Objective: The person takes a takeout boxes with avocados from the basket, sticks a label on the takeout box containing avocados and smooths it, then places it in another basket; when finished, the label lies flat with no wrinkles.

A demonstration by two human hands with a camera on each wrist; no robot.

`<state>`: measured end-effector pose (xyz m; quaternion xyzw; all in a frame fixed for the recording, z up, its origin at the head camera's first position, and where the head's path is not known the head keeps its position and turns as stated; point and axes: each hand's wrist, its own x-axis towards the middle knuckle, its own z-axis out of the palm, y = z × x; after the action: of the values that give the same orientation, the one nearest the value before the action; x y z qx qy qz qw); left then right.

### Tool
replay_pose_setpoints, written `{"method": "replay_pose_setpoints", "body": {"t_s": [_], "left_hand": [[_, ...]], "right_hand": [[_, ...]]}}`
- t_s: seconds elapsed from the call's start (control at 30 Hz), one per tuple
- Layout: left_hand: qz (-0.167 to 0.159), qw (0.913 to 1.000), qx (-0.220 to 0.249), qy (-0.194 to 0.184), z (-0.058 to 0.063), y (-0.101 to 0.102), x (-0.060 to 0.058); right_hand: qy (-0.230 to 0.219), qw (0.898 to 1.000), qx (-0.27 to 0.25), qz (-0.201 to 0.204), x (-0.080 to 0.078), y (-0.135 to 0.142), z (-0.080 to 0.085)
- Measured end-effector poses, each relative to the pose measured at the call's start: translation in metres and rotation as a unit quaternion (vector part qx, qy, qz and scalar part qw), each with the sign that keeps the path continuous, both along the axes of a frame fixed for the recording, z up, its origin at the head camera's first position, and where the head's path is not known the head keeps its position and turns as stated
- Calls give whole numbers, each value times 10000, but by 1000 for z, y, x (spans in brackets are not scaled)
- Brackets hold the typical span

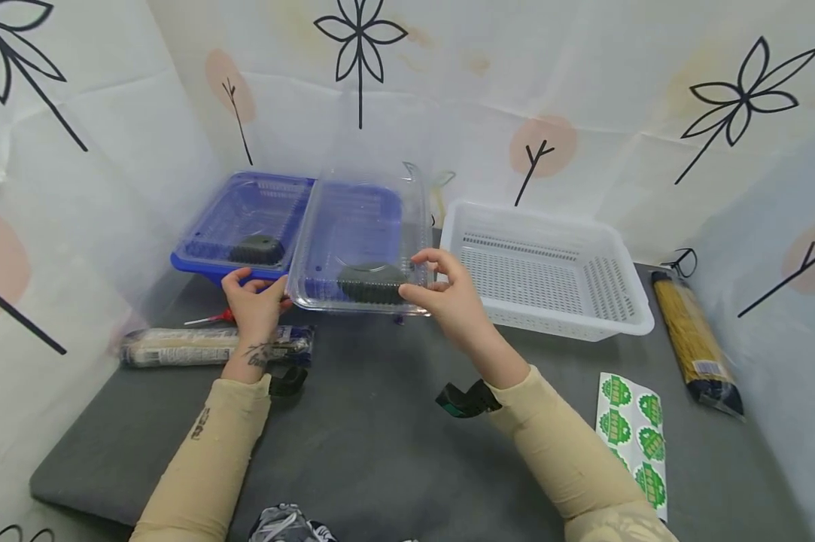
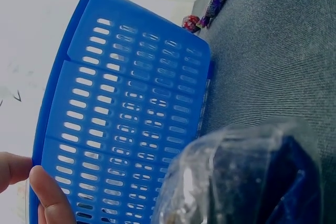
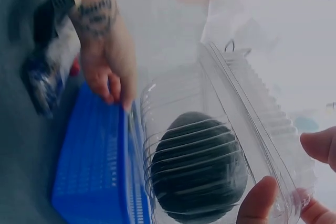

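Observation:
With thumb and fingers, my right hand (image 1: 444, 290) pinches the right edge of a clear plastic container (image 1: 360, 188), raised and tilted beside the blue basket (image 1: 197, 263). Through its ribbed wall shows a dark oval thing (image 3: 197, 169) whose kind I cannot tell. My left hand (image 1: 254, 305) grips the front rim of the blue basket, its thumb and a finger on either side of that rim in the left wrist view. Another dark lump (image 1: 256, 249) shows in the basket, under or within clear plastic. The container overlaps the basket's right part.
A white basket (image 1: 631, 301) stands to the right. A clear-and-blue noodle pack (image 1: 177, 348) and red-handled scissors (image 1: 227, 315) lie at the left. At the right are a yellow pasta pack (image 1: 694, 331) and green stickers (image 1: 613, 425). A purple wrapped item (image 2: 218, 1) lies beyond the basket.

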<state>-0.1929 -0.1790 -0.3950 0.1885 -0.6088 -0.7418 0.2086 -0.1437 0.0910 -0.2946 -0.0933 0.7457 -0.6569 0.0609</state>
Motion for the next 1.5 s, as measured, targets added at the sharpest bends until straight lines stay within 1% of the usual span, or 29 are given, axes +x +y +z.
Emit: {"method": "replay_pose_setpoints", "body": {"t_s": [0.07,0.17,0.2,0.3,0.37,0.4,0.43,0.53,0.6,0.7,0.8,0.97,1.03,1.07,1.2,1.3,1.4,1.43,1.5], "left_hand": [[-15,10000,-36,9,-1,-1,0],[-29,9999,-59,-114,1,-1,0],[-49,9999,-27,-87,-3,-3,-3],[-32,9998,148,-135,-1,-3,-3],[-61,9998,152,-93,-6,-4,-5],[-81,9998,163,-21,-10,-6,-8],[-67,9999,148,-56,-9,-5,-7],[-112,9999,-7,64,-23,-10,-14],[-142,9998,-21,122,-26,-13,-16],[-160,9998,-52,119,-28,-14,-17],[-185,9998,-15,-37,-21,-11,-13],[-204,9994,114,-243,0,-2,-1],[-233,9991,138,-331,5,0,2],[-249,9989,117,-382,7,0,3],[-286,9983,76,-503,11,2,6],[-252,9986,93,-456,11,3,6],[-229,9987,122,-436,10,3,7],[-266,9986,74,-444,10,4,9],[-416,9975,-203,-532,10,9,16]], "right_hand": [[-18,9999,-128,84,12,6,0],[-12,9994,-245,233,32,15,-2],[-18,9992,-275,278,38,18,-3],[-68,9985,-350,408,57,28,-7],[-87,9976,-443,525,69,34,-12],[-105,9974,-445,562,75,38,-15],[-95,9971,-436,618,80,41,-18],[-24,9969,-262,747,96,49,-29],[-9,9967,-158,793,104,54,-37],[-28,9958,-114,908,116,62,-48],[-9,9950,-139,986,126,70,-60],[-210,9960,-53,865,138,81,-76],[-426,9963,-25,741,140,84,-82],[-466,9965,-6,693,141,86,-85],[-729,9968,34,314,142,90,-95],[-848,9964,29,60,141,92,-101],[-929,9956,12,-99,139,94,-106],[-923,9957,-6,-116,138,95,-106],[-980,9950,7,-181,136,96,-107]]}}
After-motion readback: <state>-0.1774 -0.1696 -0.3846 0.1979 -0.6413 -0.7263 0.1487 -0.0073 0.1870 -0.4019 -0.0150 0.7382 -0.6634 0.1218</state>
